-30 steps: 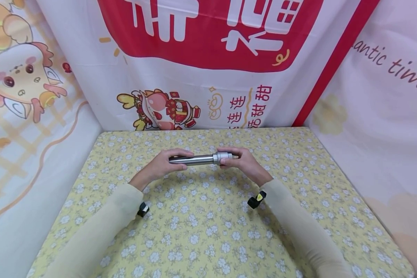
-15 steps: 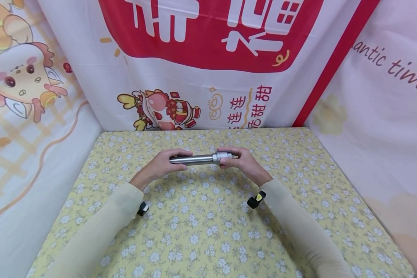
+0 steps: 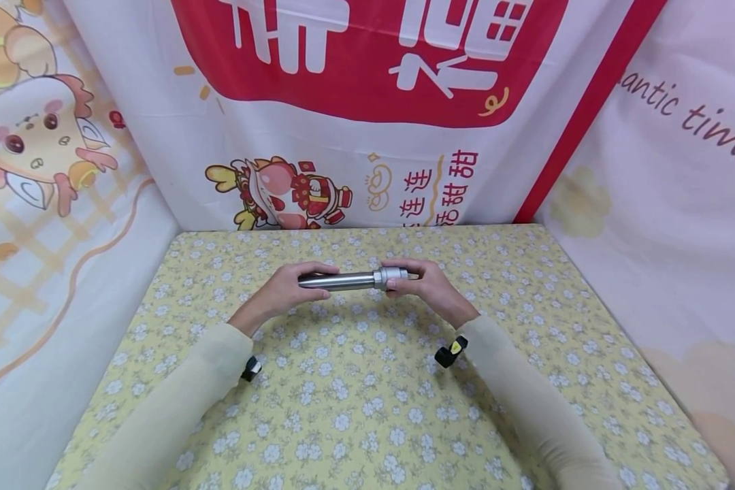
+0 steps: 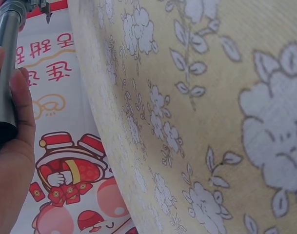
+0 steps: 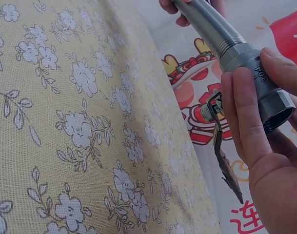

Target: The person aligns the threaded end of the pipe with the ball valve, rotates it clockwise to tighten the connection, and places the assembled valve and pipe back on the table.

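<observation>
A smooth steel pipe (image 3: 349,281) lies nearly level across the two hands, over the far half of the table. At its right end is a grey ball valve (image 5: 243,63) marked 304, with a few pipe threads showing beside its hex collar. My left hand (image 3: 284,289) grips the pipe's left part, thumb and fingers on opposite sides; the dark pipe end shows in the left wrist view. My right hand (image 3: 431,286) holds the valve body between thumb and fingers. The valve's lever handle (image 5: 218,139), with a worn covering, hangs beside those fingers. The valve's outer opening faces the right palm.
The table has a yellow floral cloth (image 3: 343,408). Printed fabric walls stand at the back (image 3: 367,170), on the left (image 3: 67,272) and on the right (image 3: 661,258). Dark camera straps (image 3: 452,352) sit on both wrists.
</observation>
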### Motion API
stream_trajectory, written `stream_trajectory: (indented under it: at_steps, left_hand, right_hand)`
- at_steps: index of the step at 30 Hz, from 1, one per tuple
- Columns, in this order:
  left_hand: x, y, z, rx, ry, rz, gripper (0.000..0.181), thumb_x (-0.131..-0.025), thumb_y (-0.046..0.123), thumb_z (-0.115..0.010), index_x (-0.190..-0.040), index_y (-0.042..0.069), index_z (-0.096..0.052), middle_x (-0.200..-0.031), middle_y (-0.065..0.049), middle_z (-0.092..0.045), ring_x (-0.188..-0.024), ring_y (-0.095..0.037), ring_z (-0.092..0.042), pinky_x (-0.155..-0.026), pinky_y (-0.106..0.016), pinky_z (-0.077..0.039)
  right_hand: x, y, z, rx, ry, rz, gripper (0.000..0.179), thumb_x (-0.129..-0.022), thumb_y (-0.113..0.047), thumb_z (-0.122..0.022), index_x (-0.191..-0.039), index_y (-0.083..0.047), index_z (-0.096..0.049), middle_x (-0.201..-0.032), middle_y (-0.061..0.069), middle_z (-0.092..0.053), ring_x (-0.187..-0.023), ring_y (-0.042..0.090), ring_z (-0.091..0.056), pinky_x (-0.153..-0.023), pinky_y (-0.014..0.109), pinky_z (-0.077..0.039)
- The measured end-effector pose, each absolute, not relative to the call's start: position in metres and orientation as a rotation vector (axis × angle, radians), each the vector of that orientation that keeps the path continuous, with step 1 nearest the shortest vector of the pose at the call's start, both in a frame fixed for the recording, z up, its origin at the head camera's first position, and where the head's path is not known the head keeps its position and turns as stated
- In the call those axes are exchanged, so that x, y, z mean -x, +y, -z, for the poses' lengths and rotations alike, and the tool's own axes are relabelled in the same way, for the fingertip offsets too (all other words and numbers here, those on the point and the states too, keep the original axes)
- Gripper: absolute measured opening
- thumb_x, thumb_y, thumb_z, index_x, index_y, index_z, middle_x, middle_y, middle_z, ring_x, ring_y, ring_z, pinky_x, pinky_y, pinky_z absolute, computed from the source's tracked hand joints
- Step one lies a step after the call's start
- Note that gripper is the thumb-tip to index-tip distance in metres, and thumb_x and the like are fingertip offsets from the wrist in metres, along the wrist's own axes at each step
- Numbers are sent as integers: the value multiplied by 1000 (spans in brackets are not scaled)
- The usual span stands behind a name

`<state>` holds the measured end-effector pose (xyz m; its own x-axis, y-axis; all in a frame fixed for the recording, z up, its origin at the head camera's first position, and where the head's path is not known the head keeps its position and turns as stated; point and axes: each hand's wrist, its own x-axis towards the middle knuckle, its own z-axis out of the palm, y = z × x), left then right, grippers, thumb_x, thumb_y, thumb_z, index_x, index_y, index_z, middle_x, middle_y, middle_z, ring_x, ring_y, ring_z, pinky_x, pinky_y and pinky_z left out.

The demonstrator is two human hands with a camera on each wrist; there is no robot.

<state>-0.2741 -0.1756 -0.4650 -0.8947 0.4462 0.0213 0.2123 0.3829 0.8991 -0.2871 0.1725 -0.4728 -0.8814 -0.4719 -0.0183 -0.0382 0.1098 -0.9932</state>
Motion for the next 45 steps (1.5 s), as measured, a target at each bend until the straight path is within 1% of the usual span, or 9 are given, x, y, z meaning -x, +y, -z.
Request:
stream_trajectory:
  at_steps: [3,6,10,13,18,23,28,33,45]
  left_hand:
    - [275,-175,465,-589,2421,-1506,48,-100,16,-82,-146,24,-71,-150,-9,-65,-125,-31,-68,-99,-43,-58]
    - [276,-175,464,-604,2414,-1503,49,-100,14,-82,-147,20,-70,-149,-10,-65,-124,-31,-68,-99,-43,-58]
    - [276,-176,462,-649,2409,-1482,52,-100,16,-82,-150,18,-67,-152,-11,-64,-127,-31,-68,-100,-41,-58]
    - [276,-177,461,-673,2411,-1461,53,-101,18,-81,-151,18,-66,-153,-12,-63,-126,-31,-68,-98,-38,-59]
    - [276,-177,462,-686,2412,-1450,50,-101,17,-81,-149,16,-67,-150,-12,-64,-120,-30,-68,-92,-35,-59]
    - [276,-177,461,-661,2377,-1478,46,-103,17,-79,-147,22,-69,-150,-10,-63,-116,-29,-68,-91,-41,-60]
    - [276,-179,460,-659,2363,-1473,41,-109,32,-71,-149,22,-68,-149,-10,-63,-108,-43,-63,-85,-54,-59]
    - [276,-180,461,-671,2375,-1475,41,-114,40,-60,-150,21,-68,-148,-10,-65,-107,-54,-59,-82,-59,-57]
    - [275,-180,460,-707,2387,-1465,38,-116,31,-58,-150,19,-68,-146,-15,-66,-95,-44,-64,-82,-57,-58]
  right_hand:
    - [287,172,473,498,2066,1827,58,-101,-27,-82,-154,-12,-64,-154,5,-61,-114,39,-78,-110,44,-58]
    - [288,172,474,497,2052,1840,58,-101,-25,-82,-154,-12,-63,-151,9,-62,-118,49,-73,-113,52,-55]
    - [288,172,475,495,2041,1858,52,-101,-24,-82,-150,-18,-68,-146,14,-64,-122,60,-67,-116,60,-51]
    - [289,173,476,488,2039,1861,49,-100,-25,-83,-147,-22,-71,-146,14,-64,-123,61,-65,-116,60,-51]
    - [289,173,477,478,2033,1858,52,-100,-25,-84,-149,-19,-69,-147,13,-64,-123,58,-67,-115,60,-51]
    - [289,173,477,483,2046,1849,61,-100,-25,-83,-155,-7,-62,-146,13,-64,-117,47,-74,-113,55,-55]
    - [288,173,476,486,2048,1846,62,-100,-25,-84,-154,-6,-62,-146,13,-64,-111,35,-79,-112,53,-56]
    - [287,172,476,478,2041,1850,59,-98,-28,-85,-152,-13,-66,-149,10,-64,-111,34,-79,-114,56,-54]
    - [286,171,475,472,2040,1854,60,-97,-29,-86,-152,-13,-66,-147,11,-65,-109,32,-80,-114,58,-53]
